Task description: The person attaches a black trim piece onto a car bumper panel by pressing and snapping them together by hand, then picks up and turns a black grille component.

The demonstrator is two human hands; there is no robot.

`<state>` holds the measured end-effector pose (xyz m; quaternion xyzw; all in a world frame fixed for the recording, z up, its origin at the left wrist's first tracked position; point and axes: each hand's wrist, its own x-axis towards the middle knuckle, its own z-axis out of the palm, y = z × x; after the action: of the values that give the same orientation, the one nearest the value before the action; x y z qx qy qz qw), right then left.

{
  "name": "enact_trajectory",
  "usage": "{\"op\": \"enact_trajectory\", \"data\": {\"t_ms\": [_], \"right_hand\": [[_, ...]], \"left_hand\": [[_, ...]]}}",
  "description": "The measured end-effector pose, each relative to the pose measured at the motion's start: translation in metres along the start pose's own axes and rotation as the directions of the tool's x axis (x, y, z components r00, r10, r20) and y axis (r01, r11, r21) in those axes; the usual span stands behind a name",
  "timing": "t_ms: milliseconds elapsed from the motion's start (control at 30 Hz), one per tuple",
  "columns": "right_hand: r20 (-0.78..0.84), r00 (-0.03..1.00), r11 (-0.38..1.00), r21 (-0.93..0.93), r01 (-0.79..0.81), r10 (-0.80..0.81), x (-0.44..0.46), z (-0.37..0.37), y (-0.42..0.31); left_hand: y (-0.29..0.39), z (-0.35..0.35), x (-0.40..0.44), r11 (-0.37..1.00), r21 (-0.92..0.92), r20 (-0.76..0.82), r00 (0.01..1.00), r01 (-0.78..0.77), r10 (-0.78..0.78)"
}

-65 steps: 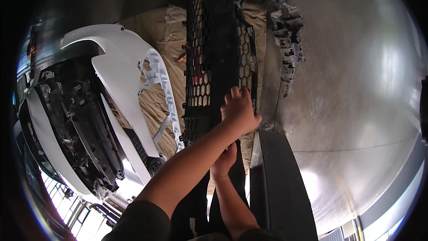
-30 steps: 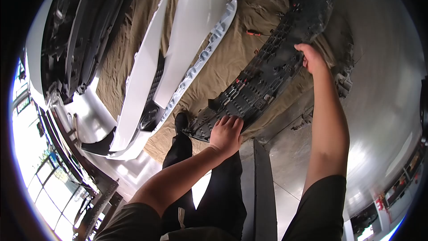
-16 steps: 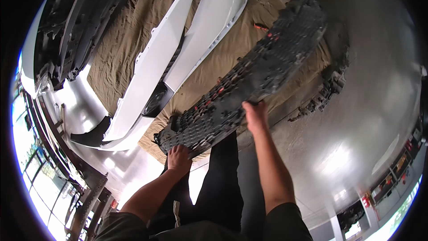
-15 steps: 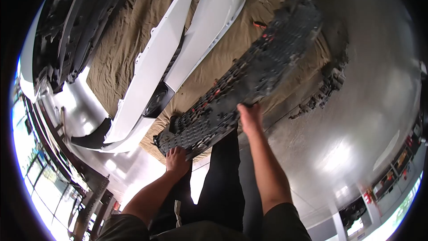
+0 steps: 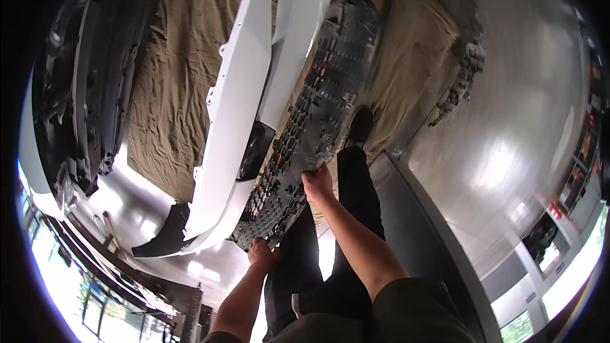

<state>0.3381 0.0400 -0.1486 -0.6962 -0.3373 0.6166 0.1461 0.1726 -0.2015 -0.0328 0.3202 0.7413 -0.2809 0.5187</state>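
Note:
A long black car grille (image 5: 298, 136) with honeycomb mesh and small orange-red spots slants up and away from my legs. My left hand (image 5: 262, 254) is closed on its near end. Farther up its right edge, my right hand (image 5: 318, 185) grips it with the thumb on top; the fingers underneath are hidden. Close along the grille's left side lies a white car bumper (image 5: 235, 95) with a dark recessed insert (image 5: 256, 150). Whether the grille and bumper touch is unclear.
A wrinkled brown cloth (image 5: 171, 82) lies beneath the bumper. Large black parts (image 5: 92, 82) stand along the left. On the shiny floor at right sits a dark jagged part (image 5: 467, 73). A dark panel (image 5: 426, 228) rises beside my right leg, and a shoe (image 5: 361, 126) shows by the grille.
The grille has swung to a steeper angle and come closer alongside the white bumper. Both hands keep their hold on it. The camera view has shifted, and my foot now shows.

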Motion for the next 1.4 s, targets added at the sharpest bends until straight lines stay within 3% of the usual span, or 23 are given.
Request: {"op": "enact_trajectory", "data": {"t_ms": [33,200,333,433,667,800,1000,1067,1200,1400], "right_hand": [[-0.043,0.993,0.990,-0.091,0.107,-0.111,-0.003,0.006,0.003],[0.021,0.993,0.987,-0.110,-0.115,0.118,-0.004,0.017,0.006],[-0.041,0.993,0.982,-0.145,-0.119,0.114,-0.007,0.024,0.006],[0.000,0.988,0.982,-0.105,-0.154,0.155,-0.008,0.022,0.007],[-0.024,0.992,0.992,0.011,-0.124,0.124,0.004,0.029,0.009],[-0.038,0.994,0.995,0.009,-0.103,0.104,0.018,0.032,0.009],[0.002,0.991,0.990,0.034,-0.136,0.136,0.030,0.022,-0.006],[-0.038,0.996,0.997,0.007,-0.079,0.079,0.031,0.027,-0.005],[-0.116,0.993,1.000,0.009,0.017,-0.016,0.031,0.033,-0.003],[-0.050,0.999,1.000,0.028,-0.010,0.011,0.032,0.030,-0.004]], "left_hand": [[-0.005,0.003,0.006,1.000,-0.012,0.013,1.000,0.018,-0.018],[-0.019,0.016,0.029,0.997,0.057,0.115,0.992,0.051,-0.057],[-0.015,0.017,0.038,0.996,0.069,0.114,0.992,0.053,-0.061],[-0.010,0.018,0.039,0.991,0.096,0.144,0.983,0.098,-0.111],[-0.001,0.006,0.063,0.974,0.202,0.163,0.977,0.104,-0.138],[-0.009,0.010,0.077,0.972,0.228,0.061,0.996,0.048,-0.063],[-0.015,0.012,0.093,0.971,0.235,0.065,0.996,0.043,-0.060],[-0.022,0.014,0.097,0.966,0.259,0.076,0.997,-0.002,-0.018],[-0.014,0.010,0.095,0.965,0.256,0.155,0.983,0.059,-0.102],[-0.006,0.004,0.097,0.955,0.281,0.199,0.967,0.096,-0.156]]}}
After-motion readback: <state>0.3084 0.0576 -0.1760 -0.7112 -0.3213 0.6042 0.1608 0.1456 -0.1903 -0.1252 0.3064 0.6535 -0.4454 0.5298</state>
